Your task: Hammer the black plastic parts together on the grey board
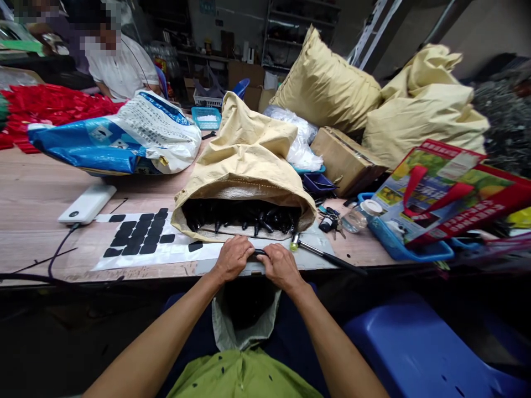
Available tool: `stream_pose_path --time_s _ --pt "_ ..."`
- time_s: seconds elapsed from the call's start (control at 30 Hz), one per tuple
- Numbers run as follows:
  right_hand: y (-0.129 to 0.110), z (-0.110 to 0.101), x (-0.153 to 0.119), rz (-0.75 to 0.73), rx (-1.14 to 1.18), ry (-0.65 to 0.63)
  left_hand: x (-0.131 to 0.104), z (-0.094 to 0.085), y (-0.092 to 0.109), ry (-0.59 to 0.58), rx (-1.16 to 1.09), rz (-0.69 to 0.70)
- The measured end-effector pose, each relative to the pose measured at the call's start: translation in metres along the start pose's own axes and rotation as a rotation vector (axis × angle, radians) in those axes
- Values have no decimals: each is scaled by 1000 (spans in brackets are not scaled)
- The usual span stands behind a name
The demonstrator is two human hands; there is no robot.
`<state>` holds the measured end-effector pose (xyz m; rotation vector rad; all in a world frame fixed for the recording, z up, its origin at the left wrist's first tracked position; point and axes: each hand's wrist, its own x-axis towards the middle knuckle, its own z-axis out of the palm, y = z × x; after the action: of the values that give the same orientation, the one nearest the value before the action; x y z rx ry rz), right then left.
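Note:
Both of my hands meet at the table's front edge, closed on one small black part point(260, 252). My left hand point(235, 257) grips its left end, and my right hand point(282, 266) its right end; what kind of part it is I cannot make out. Just behind them lies a yellow woven sack point(244, 166), its mouth facing me, with many black pieces point(257, 215) inside. A hammer point(319, 253) with a black handle rests right of my hands. Below, on my lap, an open pale bag point(265, 320) hangs under the table edge.
Left are a sheet of black stickers point(143, 235), a white power bank point(88, 204) with a cable, and a blue-white sack point(124, 138). Right are keys point(338, 226), a jar point(357, 218), a blue basket point(406, 249) and a blue stool point(418, 342). A person point(122, 69) sits across.

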<state>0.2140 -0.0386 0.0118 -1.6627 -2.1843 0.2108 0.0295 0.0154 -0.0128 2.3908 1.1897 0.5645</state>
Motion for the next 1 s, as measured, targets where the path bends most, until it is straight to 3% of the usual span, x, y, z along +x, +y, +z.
stream_pose_path --time_s 0.47,0.77,1.0 --pt "22 -11 -2 63 528 -45 2 -8 -3 -49 -159 -16" --pt "16 -13 -5 -16 437 -60 2 -8 -3 -55 -167 -16" --pt "13 -18 1 105 499 -157 3 -7 -1 -23 -204 -51"
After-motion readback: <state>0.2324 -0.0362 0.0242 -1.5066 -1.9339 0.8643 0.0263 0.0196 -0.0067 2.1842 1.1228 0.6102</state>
